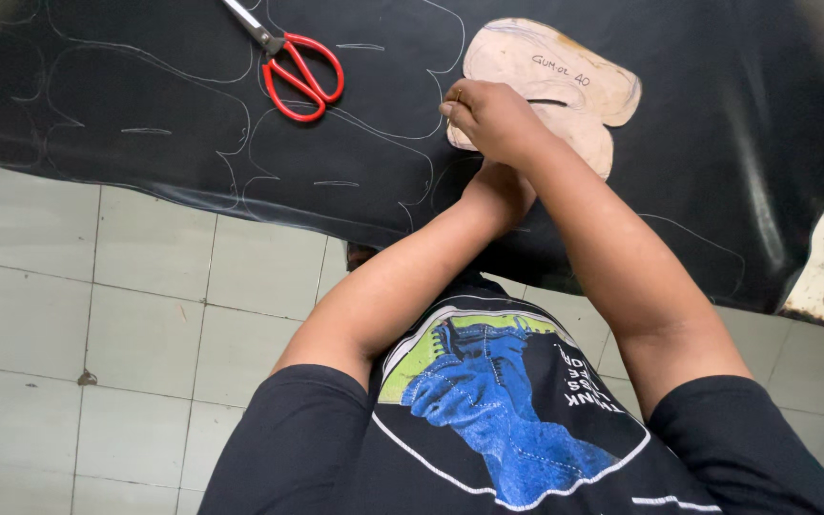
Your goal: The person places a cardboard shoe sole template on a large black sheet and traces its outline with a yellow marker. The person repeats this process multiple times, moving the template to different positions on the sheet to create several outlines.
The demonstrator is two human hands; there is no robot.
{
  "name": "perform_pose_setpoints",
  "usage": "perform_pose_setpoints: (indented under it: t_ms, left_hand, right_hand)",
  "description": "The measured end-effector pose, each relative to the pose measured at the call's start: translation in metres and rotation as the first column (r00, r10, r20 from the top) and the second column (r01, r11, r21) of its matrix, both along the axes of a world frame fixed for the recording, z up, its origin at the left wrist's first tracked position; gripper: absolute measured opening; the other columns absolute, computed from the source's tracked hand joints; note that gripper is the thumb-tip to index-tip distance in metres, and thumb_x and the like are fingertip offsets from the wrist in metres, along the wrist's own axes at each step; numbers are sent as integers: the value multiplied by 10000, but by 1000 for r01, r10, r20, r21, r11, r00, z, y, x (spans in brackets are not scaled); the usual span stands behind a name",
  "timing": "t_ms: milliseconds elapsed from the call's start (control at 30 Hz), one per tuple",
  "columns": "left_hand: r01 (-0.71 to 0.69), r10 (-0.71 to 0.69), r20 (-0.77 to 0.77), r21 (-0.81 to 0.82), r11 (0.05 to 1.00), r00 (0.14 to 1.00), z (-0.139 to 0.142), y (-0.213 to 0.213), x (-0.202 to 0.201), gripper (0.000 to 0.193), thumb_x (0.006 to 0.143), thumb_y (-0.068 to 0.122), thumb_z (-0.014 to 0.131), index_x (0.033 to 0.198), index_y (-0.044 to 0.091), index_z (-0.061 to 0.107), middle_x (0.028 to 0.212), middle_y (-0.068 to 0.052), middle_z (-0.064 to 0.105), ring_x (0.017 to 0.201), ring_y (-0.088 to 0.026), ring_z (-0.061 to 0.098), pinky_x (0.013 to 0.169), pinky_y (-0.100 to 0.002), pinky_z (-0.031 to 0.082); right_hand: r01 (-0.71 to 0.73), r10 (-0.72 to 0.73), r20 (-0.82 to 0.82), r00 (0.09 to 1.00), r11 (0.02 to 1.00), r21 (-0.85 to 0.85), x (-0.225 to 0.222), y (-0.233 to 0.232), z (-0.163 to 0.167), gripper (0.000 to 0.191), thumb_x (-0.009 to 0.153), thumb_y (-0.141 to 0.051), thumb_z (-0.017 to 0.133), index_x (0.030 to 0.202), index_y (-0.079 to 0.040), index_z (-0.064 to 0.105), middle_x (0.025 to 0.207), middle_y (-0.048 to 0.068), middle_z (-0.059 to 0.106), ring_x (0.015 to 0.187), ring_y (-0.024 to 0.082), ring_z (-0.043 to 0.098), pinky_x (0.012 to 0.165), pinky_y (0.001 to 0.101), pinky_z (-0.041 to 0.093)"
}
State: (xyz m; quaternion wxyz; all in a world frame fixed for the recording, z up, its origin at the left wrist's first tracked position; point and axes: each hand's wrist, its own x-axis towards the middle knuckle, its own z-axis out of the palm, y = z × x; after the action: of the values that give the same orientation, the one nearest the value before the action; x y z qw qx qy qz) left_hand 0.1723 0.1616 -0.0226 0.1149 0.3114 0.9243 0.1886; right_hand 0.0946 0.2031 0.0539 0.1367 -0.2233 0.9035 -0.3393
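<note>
Right hand (488, 119) closed on a small marker at tan template (565, 81) edge, black sheet (145, 124) beneath; left hand (500, 186) mostly hidden, grip unclear; red scissors (298, 69) far left

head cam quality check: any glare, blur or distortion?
Head view: soft glare streaks on the black sheet at right; top corners blurred and vignetted; floor tiles bow, which suggests wide-angle distortion. Scissors and cardboard template are sharp. The right hand hides the left hand, so its grip is unreadable.
</note>
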Motion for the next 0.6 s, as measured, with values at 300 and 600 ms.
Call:
perform_pose_setpoints:
  t_ms: [300,600]
  left_hand:
    - [-44,55,-248,52,998,967,-6,3,7,364,912,168,544,1219,-17,610,1353,-282,523,1247,-442,520,978,-506,465]
    - [-309,296,101,442,842,950,-3,6,14,476,985,262,582,1322,-58,478,1185,-280,516,1081,-442,534,909,-498,516]
  right_hand:
    - [79,-73,-232,970,997,17,-10,21,-7,192,1023,-210,655,1077,-37,723,1002,167,720,920,377,672,800,467,523]
    - [130,-120,-143,982,990,60,-7,57,14,186,1011,-204,668,1072,-40,732,937,153,725,848,349,690,749,443,535]
